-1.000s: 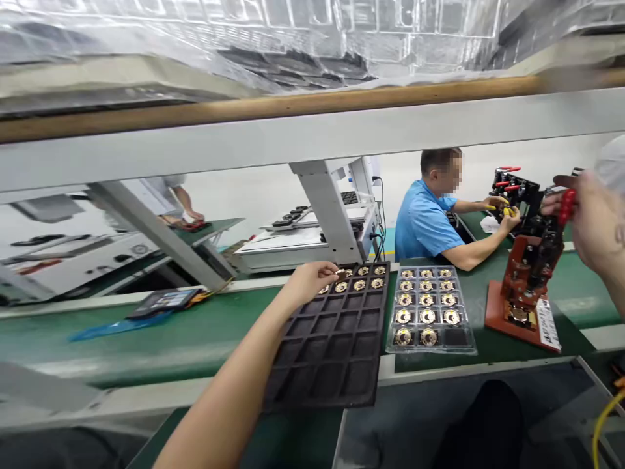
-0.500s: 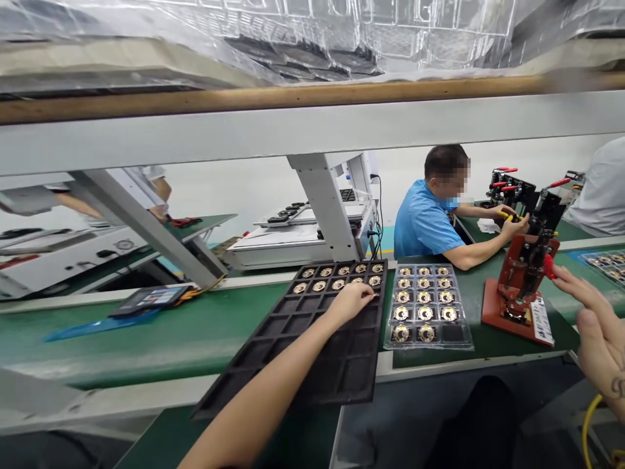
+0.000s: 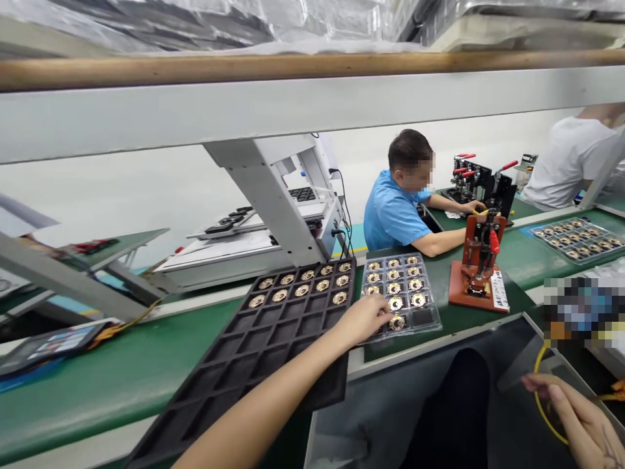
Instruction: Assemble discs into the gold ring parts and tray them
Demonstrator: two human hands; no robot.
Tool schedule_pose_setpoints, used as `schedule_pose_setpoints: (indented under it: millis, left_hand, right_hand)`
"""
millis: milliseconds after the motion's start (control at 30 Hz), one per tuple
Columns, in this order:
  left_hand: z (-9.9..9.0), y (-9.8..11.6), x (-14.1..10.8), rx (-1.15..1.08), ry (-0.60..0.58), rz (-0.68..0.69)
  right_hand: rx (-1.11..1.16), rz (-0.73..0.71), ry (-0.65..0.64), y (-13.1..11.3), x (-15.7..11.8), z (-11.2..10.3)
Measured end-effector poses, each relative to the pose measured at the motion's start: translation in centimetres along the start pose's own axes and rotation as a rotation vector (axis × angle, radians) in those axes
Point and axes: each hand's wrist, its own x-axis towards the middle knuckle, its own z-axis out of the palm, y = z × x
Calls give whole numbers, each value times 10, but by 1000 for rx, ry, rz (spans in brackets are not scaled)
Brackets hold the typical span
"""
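At the fingertips of the left hand (image 3: 368,318), in the head view, a round part (image 3: 398,322) sits in the nearest row of a clear tray (image 3: 430,327). Thumb and fingers are drawn together at its edge; whether they grip it, I cannot tell. The right hand (image 3: 569,417) is well apart, loosely curled beside a yellow cable (image 3: 541,394); contact between them is unclear.

A pinch off-centre could tip the part out of its pocket, and a brushing knuckle could unseat its neighbours. The tray looks light enough to slide if nudged, and the right hand could snag the cable if drawn back.

The part is gold-coloured, its disc shape set against something dark. The clear tray is glossy, thin-looking plastic; left of the left hand, a matte black tray (image 3: 234,342) has square-edged pockets. Between and beyond the hands stands a red-brown press (image 3: 481,260), angular, with a smooth red handle.
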Motion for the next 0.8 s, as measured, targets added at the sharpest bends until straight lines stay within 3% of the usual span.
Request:
schedule_pose_setpoints:
  millis: [133, 233, 300, 367, 500, 567, 667, 800]
  left_hand:
    - [18, 20, 7, 42, -55, -59]
    - [10, 31, 10, 35, -36, -27]
    - [-1, 51, 11, 16, 4, 55]
    - [-8, 82, 14, -54, 60, 246]
    - [-7, 168, 20, -248, 167, 910]
    - [1, 210, 23, -245, 233, 1172]
    - [13, 260, 29, -198, 317, 1386]
    - [31, 304, 37, -247, 288, 1537]
  right_hand:
    - [28, 122, -9, -10, -14, -10]
    - [68, 186, 8, -10, -26, -21]
    - [115, 226, 14, -15, -30, -25]
    - [179, 244, 32, -30, -29, -25]
    - [345, 141, 62, -76, -10, -25]
    - [437, 54, 86, -97, 1, -31]
    - [463, 17, 125, -114, 9, -50]
    - [362, 53, 225, -113, -3, -80]
